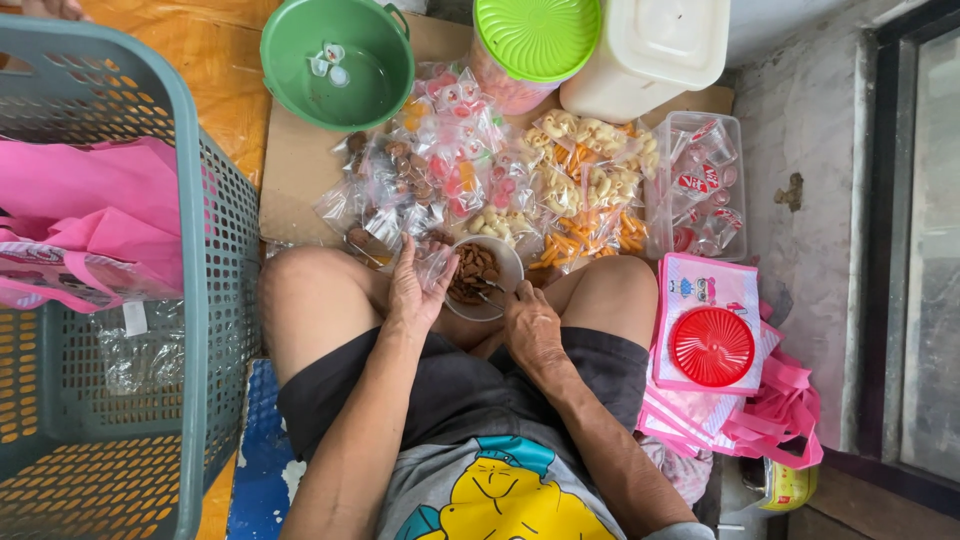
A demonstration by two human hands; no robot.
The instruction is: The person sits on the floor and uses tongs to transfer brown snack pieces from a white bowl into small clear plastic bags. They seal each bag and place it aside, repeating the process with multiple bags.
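I see the left hand (pixel 415 290) holding a small clear bag (pixel 436 266) open at the rim of a white bowl (pixel 505 262) of brown snacks. The right hand (pixel 531 325) rests at the bowl's near edge, gripping a thin utensil (pixel 497 290). Beyond the bowl lie packed snack bags (pixel 560 190) on cardboard (pixel 295 170). A green basin (pixel 375 75) sits farther back; a grey basket (pixel 205 300) stands to the left.

Clear snack bags (pixel 500 180) piled on cardboard (pixel 300 170)
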